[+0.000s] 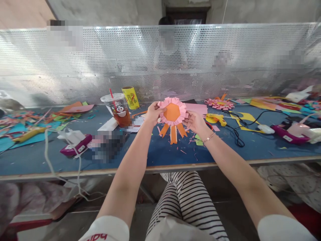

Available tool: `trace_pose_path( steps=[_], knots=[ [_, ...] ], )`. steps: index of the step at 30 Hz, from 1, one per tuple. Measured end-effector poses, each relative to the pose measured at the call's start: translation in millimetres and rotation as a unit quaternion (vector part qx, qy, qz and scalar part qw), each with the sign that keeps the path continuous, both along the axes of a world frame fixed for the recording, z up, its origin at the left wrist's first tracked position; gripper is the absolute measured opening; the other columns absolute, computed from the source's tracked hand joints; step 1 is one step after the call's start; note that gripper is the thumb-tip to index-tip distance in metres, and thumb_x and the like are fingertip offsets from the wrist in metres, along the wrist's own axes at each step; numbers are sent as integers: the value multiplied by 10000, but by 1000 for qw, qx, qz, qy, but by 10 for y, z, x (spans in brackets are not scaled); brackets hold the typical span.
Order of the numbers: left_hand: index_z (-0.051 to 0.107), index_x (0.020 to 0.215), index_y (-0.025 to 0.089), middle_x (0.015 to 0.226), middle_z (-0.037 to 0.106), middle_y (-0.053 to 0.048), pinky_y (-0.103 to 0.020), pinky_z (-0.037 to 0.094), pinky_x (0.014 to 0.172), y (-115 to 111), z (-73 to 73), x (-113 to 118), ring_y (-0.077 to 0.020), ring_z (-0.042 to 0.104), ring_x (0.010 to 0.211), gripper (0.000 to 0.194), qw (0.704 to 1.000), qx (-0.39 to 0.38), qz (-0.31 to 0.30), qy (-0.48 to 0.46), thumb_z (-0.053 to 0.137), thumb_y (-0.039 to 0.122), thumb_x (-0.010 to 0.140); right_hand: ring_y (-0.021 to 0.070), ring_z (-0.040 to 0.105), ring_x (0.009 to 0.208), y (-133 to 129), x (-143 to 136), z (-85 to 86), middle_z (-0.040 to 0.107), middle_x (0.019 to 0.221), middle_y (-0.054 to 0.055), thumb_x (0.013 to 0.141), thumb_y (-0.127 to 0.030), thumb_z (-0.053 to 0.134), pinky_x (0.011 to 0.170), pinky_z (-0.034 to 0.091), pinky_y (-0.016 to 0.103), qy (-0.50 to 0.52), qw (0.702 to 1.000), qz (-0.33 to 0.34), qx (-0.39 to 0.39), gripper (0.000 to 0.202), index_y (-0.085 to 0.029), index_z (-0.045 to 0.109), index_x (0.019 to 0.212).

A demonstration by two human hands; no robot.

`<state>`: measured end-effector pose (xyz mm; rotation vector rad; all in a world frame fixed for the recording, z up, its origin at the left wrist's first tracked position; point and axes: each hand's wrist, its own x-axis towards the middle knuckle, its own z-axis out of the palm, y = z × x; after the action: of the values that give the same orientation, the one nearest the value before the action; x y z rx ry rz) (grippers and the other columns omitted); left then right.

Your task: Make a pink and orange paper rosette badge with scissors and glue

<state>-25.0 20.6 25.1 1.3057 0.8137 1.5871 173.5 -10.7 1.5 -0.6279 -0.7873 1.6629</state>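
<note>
White sleeve cloth is closest to my camera, behind the left hand, with striped trousers below and between both arms. Working left to right, I see a yellow-handled tool on blue paper, far left of that hand on the blue tabletop. Nearer to the hand, still on its left, are a purple power strip, a lidded cup of reddish-brown drink with a red straw, and, just behind the cup, a yellow tube. My left hand pinches the left edge of a pink-and-orange rosette, thumb in front. The rosette sits between my hands, face toward me, orange tails pointing down. My right hand grips its right edge. Behind that hand lies a pink sheet; to its right are a yellow glue gun, a second rosette farther back, and cut yellow paper.
</note>
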Motion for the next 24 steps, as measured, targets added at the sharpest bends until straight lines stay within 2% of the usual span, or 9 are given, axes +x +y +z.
trace_pose_path(
  steps=[11,16,24],
  knots=[
    [546,816,152,749,632,5,-313,494,714,-16,6,58,-142,607,687,432,999,7,-7,-41,753,145,437,91,572,579,-30,-13,34,614,627,-15,737,-162,498,647,502,224,42,999,-33,-8,106,-186,581,797],
    [553,800,156,720,638,6,-308,505,679,-25,12,72,-146,611,664,414,999,5,-15,-50,756,134,440,87,564,544,-64,-15,73,609,593,-23,740,-144,488,577,487,205,70,997,-21,-15,98,-178,569,783],
    [557,789,154,715,637,9,-296,503,671,-43,29,76,-138,609,655,400,998,13,-12,-55,753,118,442,84,562,542,-63,-16,72,606,590,-30,746,-132,468,574,480,205,72,997,-10,-8,117,-188,564,784]
  ],
)
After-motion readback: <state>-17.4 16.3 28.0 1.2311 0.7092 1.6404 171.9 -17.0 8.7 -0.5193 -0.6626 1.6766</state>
